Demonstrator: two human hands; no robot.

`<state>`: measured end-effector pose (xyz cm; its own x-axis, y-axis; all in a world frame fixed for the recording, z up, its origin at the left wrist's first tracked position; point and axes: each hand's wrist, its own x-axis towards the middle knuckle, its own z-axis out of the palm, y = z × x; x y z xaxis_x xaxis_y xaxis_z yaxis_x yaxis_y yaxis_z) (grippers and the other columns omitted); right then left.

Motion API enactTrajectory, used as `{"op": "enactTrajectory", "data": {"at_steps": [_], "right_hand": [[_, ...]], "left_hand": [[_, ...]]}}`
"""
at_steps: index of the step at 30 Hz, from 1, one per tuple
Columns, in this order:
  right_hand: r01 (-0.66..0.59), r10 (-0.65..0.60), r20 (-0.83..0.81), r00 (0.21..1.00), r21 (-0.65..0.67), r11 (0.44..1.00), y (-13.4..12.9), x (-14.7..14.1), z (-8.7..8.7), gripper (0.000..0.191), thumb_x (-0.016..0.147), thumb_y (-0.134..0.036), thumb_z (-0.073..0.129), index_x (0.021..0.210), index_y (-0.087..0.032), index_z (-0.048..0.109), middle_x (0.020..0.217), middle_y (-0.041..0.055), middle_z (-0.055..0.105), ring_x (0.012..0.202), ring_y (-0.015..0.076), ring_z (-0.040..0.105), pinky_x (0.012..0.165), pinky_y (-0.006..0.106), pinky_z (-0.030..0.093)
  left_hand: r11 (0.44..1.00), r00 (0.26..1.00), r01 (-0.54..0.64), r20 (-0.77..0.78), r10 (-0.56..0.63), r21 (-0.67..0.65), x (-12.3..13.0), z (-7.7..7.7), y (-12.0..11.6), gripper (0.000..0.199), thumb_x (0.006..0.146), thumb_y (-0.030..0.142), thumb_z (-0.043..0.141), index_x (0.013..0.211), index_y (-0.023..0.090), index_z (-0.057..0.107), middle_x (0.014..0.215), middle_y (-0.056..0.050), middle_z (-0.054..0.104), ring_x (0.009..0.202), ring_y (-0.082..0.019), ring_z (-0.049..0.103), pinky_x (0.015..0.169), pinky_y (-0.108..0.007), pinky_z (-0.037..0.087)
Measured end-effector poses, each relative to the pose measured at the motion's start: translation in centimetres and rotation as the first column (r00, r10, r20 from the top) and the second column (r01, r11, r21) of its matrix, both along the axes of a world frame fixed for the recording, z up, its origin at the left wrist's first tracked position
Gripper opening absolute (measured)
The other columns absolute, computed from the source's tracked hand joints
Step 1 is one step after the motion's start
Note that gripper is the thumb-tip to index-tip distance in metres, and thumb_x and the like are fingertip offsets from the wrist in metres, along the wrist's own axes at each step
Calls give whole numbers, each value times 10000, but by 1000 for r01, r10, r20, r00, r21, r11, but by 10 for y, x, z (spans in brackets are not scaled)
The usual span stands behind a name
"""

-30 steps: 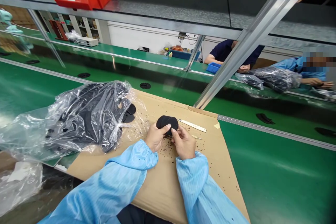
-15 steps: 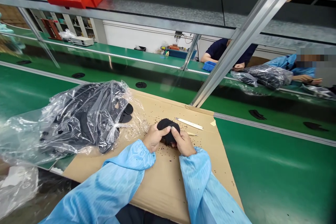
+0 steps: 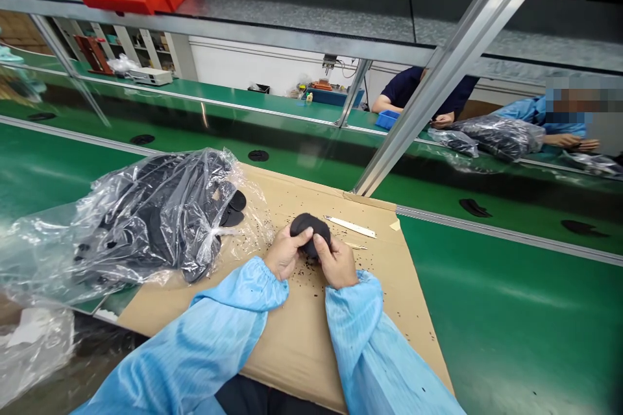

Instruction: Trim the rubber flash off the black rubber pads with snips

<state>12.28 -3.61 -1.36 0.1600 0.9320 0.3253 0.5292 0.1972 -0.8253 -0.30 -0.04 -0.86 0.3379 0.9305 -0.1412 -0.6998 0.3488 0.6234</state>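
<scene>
A black oval foam pad [image 3: 307,225] is held between both hands, just above the far half of a cardboard sheet [image 3: 296,350]. The fingers of the left hand [image 3: 285,254] and the right hand [image 3: 338,264] are curled around it from either side, grasping its lower part. It looks light, soft and easy to squash, with a crumbly surface, so a gentle hold by the rim seems best; a hard squeeze could dent it.

Black foam crumbs [image 3: 311,275] are scattered over the cardboard around the hands. Just beyond the right hand lies a pale flat strip [image 3: 350,226]. Toward the left edge of the cardboard, a clear plastic bag [image 3: 156,220] bulges with black foam pieces, and two black foam pieces [image 3: 232,211] sit at its mouth. The cardboard rests on a green table [image 3: 491,311]. Across an aluminium rail [image 3: 457,71], a co-worker in a navy shirt [image 3: 418,87] and another in a blue sleeve [image 3: 533,110] work at their own places.
</scene>
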Motion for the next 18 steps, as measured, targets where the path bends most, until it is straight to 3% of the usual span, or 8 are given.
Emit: {"op": "enactTrajectory", "data": {"at_steps": [3, 5, 10, 18], "right_hand": [[-42, 57, -82, 995, 170, 984, -4, -5, 2, 352, 864, -463, 541, 1010, -151, 610, 758, 48, 627, 643, 163, 583, 586, 274, 487], [-107, 123, -42, 991, 285, 953, -7, -7, 5, 304, 879, -362, 552, 1101, -162, 604, 871, 74, 640, 761, 182, 615, 676, 306, 519], [-113, 74, 101, 992, 475, 872, -9, -11, 10, 180, 883, -162, 553, 1010, -202, 675, 900, 71, 658, 841, 186, 623, 750, 331, 526], [-70, -21, 173, 985, 502, 862, -8, -12, 9, 194, 894, -163, 550, 1015, -215, 692, 903, 66, 670, 841, 177, 634, 756, 321, 543]], "left_hand": [[994, 996, 55, 68, -48, -92, -4, 1, 3, 332, 640, 260, 816, 918, 129, 692, 834, -53, 685, 691, -130, 599, 649, -245, 493], [977, 988, 133, 106, -117, -165, -7, 1, 4, 241, 698, 259, 768, 874, 119, 683, 772, -49, 665, 619, -120, 576, 571, -239, 480], [957, 966, 234, 152, -210, -169, -9, -3, 4, 156, 744, 220, 723, 849, 125, 657, 734, -26, 630, 603, -109, 574, 545, -223, 488], [966, 974, 224, 76, -216, -126, -7, -10, 4, 226, 726, 299, 747, 860, 146, 648, 748, -15, 609, 631, -111, 566, 570, -236, 496]]}}
